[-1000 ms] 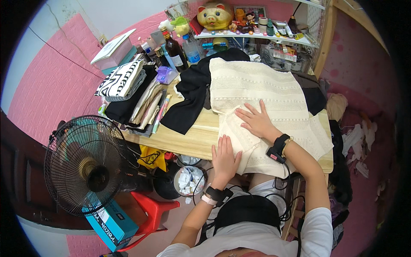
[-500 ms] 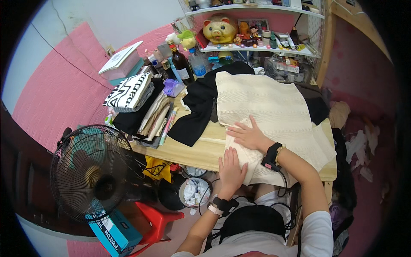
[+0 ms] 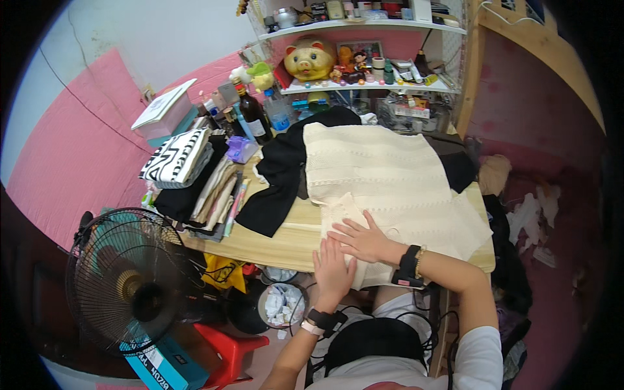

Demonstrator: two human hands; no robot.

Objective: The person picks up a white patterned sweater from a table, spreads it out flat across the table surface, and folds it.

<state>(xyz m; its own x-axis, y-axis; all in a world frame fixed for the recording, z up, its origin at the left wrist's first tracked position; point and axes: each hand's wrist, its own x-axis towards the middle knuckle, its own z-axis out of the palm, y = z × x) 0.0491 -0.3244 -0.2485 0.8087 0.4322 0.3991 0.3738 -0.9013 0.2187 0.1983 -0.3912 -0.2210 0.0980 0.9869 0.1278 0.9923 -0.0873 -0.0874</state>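
Note:
A cream knitted garment lies spread over the wooden table, with a narrow part, seemingly a sleeve, folded across its near left side. My right hand rests flat on that folded part, fingers spread and pointing left. Beside it, my left hand lies at the table's front edge with its fingers stretched out on the fabric, their tips close to my right fingers. Under the cream garment, a black garment sticks out to the left, and dark cloth shows at the right.
On the table's left stands a stack of folded clothes, near a purple box and a dark bottle. A black fan, a red stool and a bin of crumpled paper stand below. Shelves line the back.
My right hand has slid toward me over the folded part, closer to my left hand. The left hand stays nearly in place. The whole view has shifted slightly.

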